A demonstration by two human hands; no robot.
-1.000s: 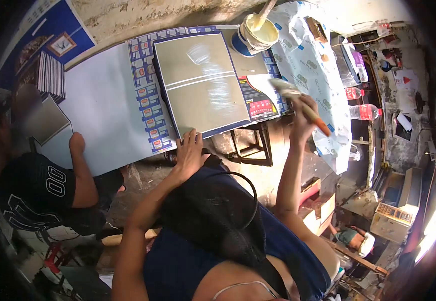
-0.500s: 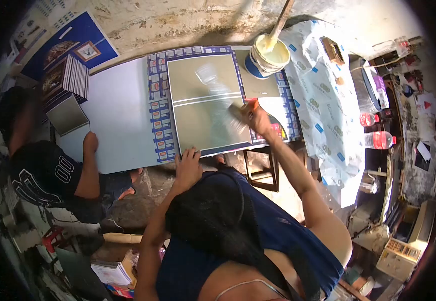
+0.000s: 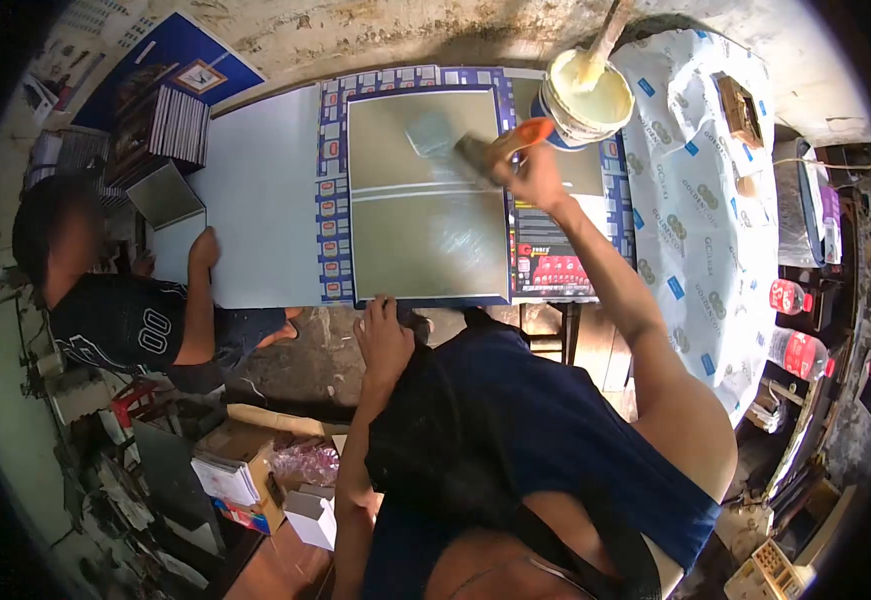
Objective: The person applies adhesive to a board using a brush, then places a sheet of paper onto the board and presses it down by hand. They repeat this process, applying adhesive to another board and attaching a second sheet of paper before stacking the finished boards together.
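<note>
My right hand (image 3: 535, 180) is closed around a wide paintbrush with an orange handle (image 3: 532, 131). Blurred bristles lie over the upper right part of a grey-brown panel (image 3: 385, 240). Two pale lines cross the panel, and wet, whitish smears show above and below them. At the panel's front edge rests my left hand (image 3: 385, 335), its fingers apart and lying over the border. Just behind the brush stands a bucket (image 3: 555, 122) of cream-coloured paste, with a stick (image 3: 605, 40) standing in it.
A co-worker (image 3: 125, 320) at the left has a hand by a small framed panel (image 3: 165, 196). Stacked frames (image 3: 177, 128) stand behind it, beside a white board (image 3: 265, 200). Printed plastic wrap (image 3: 690, 230) covers the right side. Bottles (image 3: 800, 352) lie farther right.
My right hand has swept the brush away from me, from the panel's lower right to its upper right. My left hand stays at the front edge. The whole view has shifted.
</note>
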